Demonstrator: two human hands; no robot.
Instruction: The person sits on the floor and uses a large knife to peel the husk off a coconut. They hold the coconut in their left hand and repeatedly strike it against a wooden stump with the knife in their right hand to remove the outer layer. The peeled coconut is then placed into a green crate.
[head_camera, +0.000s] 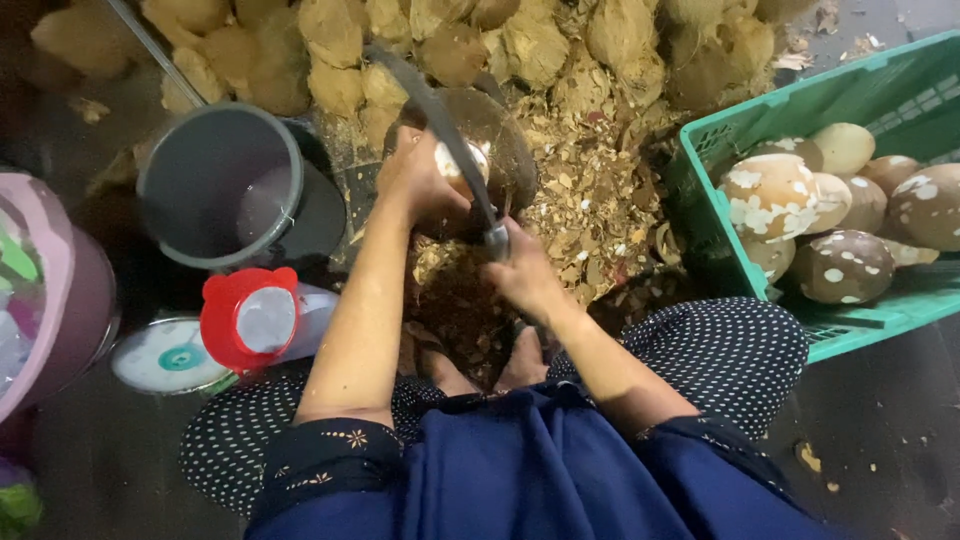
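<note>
My left hand (418, 180) grips a partly peeled coconut (458, 162), pale flesh showing, held on a dark round chopping block (505, 140). My right hand (524, 272) is closed around the handle of a long curved blade (432, 105), which arcs up and over the coconut toward the back. The blade's edge lies against the coconut's right side. My feet sit just below the block, among brown husk shavings (590, 200).
A green plastic crate (850, 100) at right holds several peeled coconuts. Unpeeled husked coconuts (540, 45) pile along the back. A grey bucket (225, 185), a red-lidded container (250, 318) and a pink tub (60, 290) stand at left.
</note>
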